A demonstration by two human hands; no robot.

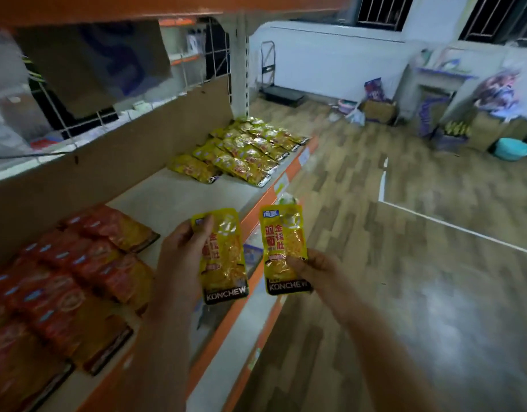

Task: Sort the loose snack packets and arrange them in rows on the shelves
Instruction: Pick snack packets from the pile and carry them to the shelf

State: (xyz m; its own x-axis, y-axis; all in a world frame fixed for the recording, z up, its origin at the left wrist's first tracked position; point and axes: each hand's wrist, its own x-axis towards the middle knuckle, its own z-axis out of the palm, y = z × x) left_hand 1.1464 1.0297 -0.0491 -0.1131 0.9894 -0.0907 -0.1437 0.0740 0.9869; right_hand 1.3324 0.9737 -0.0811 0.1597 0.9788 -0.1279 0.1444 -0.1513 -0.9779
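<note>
While both hands are raised over the shelf's front edge, each holds one yellow packet upright, label toward the camera.

Left hand (183, 257): fingers wrapped behind the left yellow packet (223, 257), thumb pressed on its upper left corner. Packet marked KONCHEW along the bottom.

Right hand (317, 272): thumb and fingers pinch the right yellow packet (284, 248) at its lower right side. Same marking; the two packets stand side by side, a narrow gap between them.

Shelf (167, 200): pale board with an orange front lip, running beneath and beyond the hands.

Red packets (63, 286): overlapping rows lying flat to the left of the left hand, reaching close to its wrist.

Yellow packets in rows (244, 150): lying flat at the far end of the shelf, well beyond both hands.

Cardboard backing (107, 156): stands along the rear of the shelf.

Wooden floor (405, 263): to the right of the right hand.
</note>
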